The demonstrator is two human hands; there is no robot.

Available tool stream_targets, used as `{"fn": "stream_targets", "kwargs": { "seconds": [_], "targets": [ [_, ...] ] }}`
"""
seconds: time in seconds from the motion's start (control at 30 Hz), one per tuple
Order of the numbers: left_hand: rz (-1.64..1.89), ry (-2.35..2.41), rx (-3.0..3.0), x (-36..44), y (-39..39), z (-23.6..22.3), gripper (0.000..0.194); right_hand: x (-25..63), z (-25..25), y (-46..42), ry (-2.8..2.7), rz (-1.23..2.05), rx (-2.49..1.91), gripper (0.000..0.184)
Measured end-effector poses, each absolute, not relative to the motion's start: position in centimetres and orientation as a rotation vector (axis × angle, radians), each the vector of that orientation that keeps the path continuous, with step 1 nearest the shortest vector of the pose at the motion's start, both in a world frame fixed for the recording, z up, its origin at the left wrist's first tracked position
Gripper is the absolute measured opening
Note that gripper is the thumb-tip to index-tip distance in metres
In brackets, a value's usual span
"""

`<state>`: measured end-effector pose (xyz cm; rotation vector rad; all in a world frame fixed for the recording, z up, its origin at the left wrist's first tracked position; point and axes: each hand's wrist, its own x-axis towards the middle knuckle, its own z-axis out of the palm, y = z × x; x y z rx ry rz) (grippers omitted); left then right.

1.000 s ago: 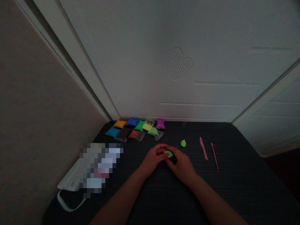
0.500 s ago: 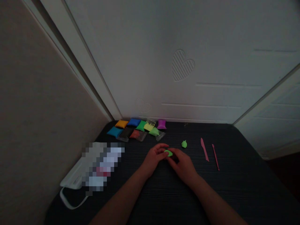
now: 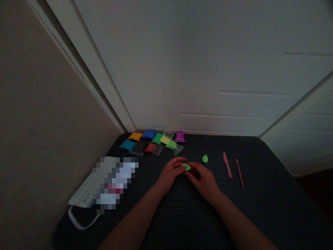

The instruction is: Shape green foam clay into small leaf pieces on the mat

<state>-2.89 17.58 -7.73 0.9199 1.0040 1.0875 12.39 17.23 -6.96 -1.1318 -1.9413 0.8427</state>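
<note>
Above the dark table, a flattened piece of bright green modelling clay [image 3: 186, 167] is held between my two hands. My left hand [image 3: 170, 173] pinches it, thumb on top and the other fingers curled behind. From the other side, the thumb and index finger of my right hand [image 3: 204, 178] close around its pointed end; the exact contact is partly hidden. A smaller green clay lump [image 3: 205, 159] with a small tip lies on the table just beyond my right hand. Farther right lie a pink plastic clay knife [image 3: 227, 165] and a thin pink modelling stick [image 3: 239, 173].
Several colored clay packets [image 3: 127, 145] lie in a group at the back left of the table [image 3: 260, 215]. A whitish bag with a strap [image 3: 83, 196], partly pixelated, rests at the left edge. A white panel with embossed hearts [image 3: 204, 71] rises behind.
The clay between my hands has shifted slightly, and my right fingertips have moved a little off its upper surface toward its end. The view has moved very slightly.
</note>
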Motion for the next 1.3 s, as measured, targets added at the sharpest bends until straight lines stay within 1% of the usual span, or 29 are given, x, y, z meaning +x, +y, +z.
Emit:
{"fn": "stream_targets", "kwargs": {
  "seconds": [0.07,0.2,0.3,0.5,0.7,0.83,0.93,1.03,1.17,1.3],
  "targets": [
    [1.117,1.022,0.919,-2.95,17.62,-7.70,0.032,12.42,-6.97,17.29,-1.870,0.908,-1.152,0.030],
    [1.131,1.085,0.965,-2.94,17.54,-7.47,0.024,12.67,-6.97,17.64,-1.697,1.073,-1.186,0.023],
    [1.124,1.107,0.998,-2.87,17.41,-7.35,0.025,12.83,-6.95,17.89,-1.656,1.109,-1.201,0.019],
    [1.105,1.121,1.012,-2.74,17.28,-7.09,0.024,12.57,-6.96,17.81,-1.577,1.187,-1.206,0.018],
    [1.085,1.066,1.018,-2.57,17.24,-7.15,0.020,12.25,-7.14,17.65,-1.565,1.180,-1.208,0.022],
    [1.110,1.070,0.993,-2.76,17.29,-7.39,0.021,12.51,-7.11,17.87,-1.475,1.234,-1.188,0.025],
    [1.137,1.065,0.992,-2.88,17.28,-7.39,0.019,12.70,-7.01,17.98,-1.473,1.279,-1.196,0.021],
    [1.144,1.057,0.987,-2.79,17.21,-7.32,0.018,12.69,-6.88,17.91,-1.537,1.257,-1.181,0.017],
    [1.110,1.030,0.981,-2.47,17.08,-7.20,0.019,12.59,-6.89,17.77,-1.606,1.183,-1.183,0.017],
    [1.090,1.034,1.015,-2.32,16.89,-6.99,0.019,12.59,-7.12,17.73,-1.605,1.189,-1.176,0.016]
  ]
}}
